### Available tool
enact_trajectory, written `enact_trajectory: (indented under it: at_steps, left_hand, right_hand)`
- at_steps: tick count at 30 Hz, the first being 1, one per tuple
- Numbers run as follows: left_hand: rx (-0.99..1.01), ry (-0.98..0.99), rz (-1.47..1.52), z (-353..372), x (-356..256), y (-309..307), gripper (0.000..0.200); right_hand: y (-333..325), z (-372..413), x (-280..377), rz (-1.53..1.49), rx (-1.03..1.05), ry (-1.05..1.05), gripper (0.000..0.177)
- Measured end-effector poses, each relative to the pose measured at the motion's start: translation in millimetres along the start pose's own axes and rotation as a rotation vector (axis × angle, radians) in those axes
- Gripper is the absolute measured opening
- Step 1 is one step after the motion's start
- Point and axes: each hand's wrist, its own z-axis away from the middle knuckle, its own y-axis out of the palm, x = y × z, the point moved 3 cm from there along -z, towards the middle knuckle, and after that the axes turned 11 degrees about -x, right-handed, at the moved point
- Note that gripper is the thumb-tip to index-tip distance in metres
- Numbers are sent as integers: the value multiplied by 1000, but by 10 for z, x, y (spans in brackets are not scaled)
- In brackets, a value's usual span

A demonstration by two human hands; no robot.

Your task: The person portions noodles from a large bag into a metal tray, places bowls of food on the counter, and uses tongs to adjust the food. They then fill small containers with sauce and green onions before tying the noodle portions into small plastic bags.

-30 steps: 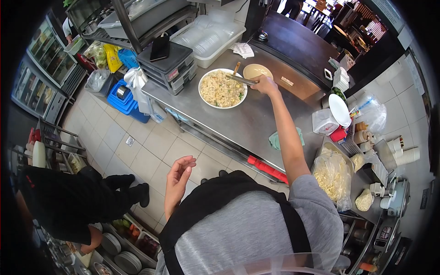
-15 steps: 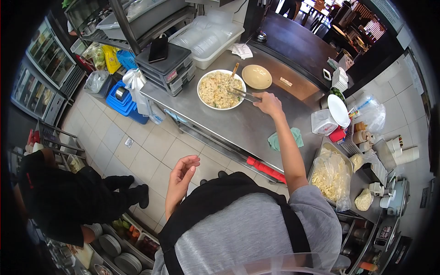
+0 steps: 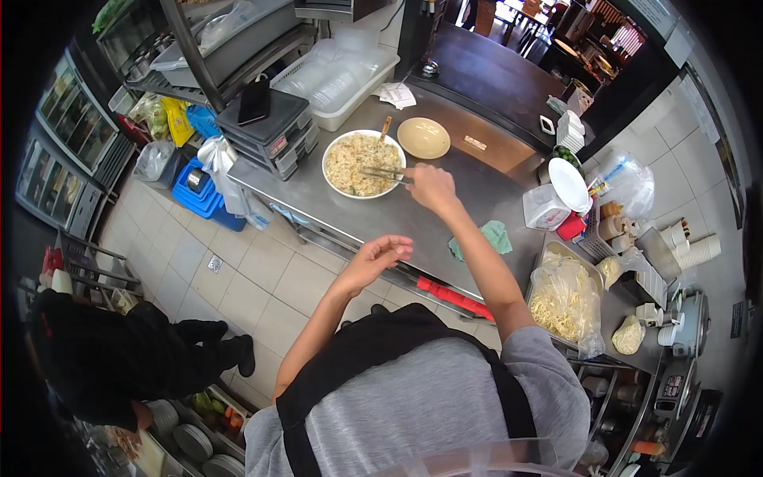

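My right hand (image 3: 433, 189) grips metal tongs (image 3: 383, 172), whose tips are in a pale, mixed food (image 3: 350, 159) that looks like fried rice. The food fills a white round bowl (image 3: 350, 195) on the steel counter. A utensil with a wooden handle (image 3: 385, 127) leans out over the bowl's far rim. Right behind the bowl lies a tan plate (image 3: 424, 137) with nothing on it. My left hand (image 3: 373, 261) is in the air near the counter's front edge, fingers stretched out and holding nothing.
A green cloth (image 3: 482, 240) lies on the counter (image 3: 334, 216) to the right of my right forearm. Grey drawers (image 3: 270, 135) and a white bin of plastic containers (image 3: 350, 103) stand left. Bagged noodles (image 3: 563, 298) are at right. A person in black (image 3: 119, 350) stands at left.
My left hand has risen and moved right, towards the counter edge. My right hand has pushed the tongs further across the food. The whole view has shifted slightly.
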Motion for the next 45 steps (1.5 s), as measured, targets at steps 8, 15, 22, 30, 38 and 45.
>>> enact_trajectory:
  at_steps: [8, 15, 22, 30, 38, 45]
  left_hand:
    - [-29, -73, 31, -38, 201, -54, 34]
    - [-113, -125, 363, -539, 236, -239, 56]
    - [-282, -143, 858, -1488, 111, -150, 98]
    - [-108, -65, 1088, -1737, 206, -68, 104]
    - [-117, -50, 1134, -1803, 262, -148, 102]
    - [-225, -117, 1065, -1812, 260, -217, 101]
  right_hand:
    - [-42, -17, 2, -63, -16, -24, 32]
    - [-17, 15, -90, -126, -23, -3, 45]
    - [-375, 98, 165, -268, -281, 134, 45]
    - [272, 100, -18, -302, -212, 122, 46]
    - [351, 94, -52, -324, -162, 107, 47]
    - [-5, 88, 11, -425, -265, 150, 45]
